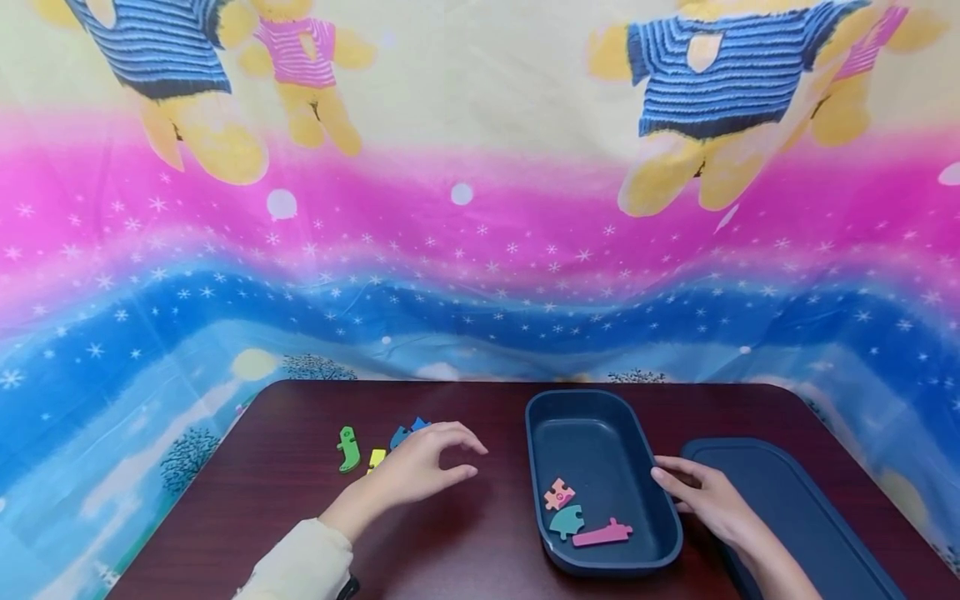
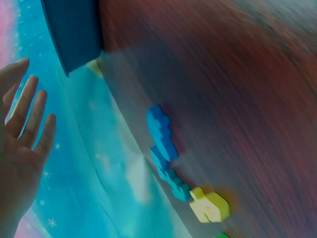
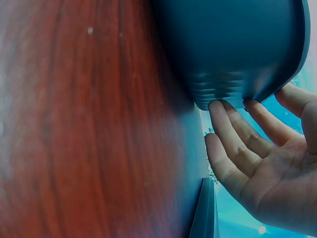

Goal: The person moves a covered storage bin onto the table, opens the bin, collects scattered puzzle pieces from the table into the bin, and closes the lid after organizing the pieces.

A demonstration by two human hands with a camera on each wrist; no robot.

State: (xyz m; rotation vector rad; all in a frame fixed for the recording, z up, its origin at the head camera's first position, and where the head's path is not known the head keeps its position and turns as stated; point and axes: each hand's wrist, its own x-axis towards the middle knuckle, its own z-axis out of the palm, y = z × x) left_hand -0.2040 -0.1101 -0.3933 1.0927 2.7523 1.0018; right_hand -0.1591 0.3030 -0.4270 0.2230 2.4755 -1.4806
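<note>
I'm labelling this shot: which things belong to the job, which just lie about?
Likely the job's:
storage box, right hand touching
orange puzzle piece, teal piece, pink piece inside
green piece, yellow piece, blue pieces outside

Probably incidental:
box lid
printed backdrop

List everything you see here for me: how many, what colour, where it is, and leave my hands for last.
Deep rounded-rectangle box: 1, dark blue, on the table
Flat rounded lid: 1, dark blue, right of the box
Small knobbed puzzle piece: 1, orange-pink, in the box
Fan-shaped puzzle piece: 1, teal-green, in the box
Long puzzle piece: 1, pink, in the box
Curved puzzle piece: 1, green, table's left side
Blocky puzzle piece: 1, yellow, beside the green one
Irregular puzzle pieces: at least 2, blue, beyond the yellow one
Wood-grain table: 1, dark red-brown, underneath
Bear-print cloth: 1, multicoloured, behind
Sleeve: 1, cream, left arm
Left hand: 1, bare, above the table
Right hand: 1, bare, touching the box's right side
</note>
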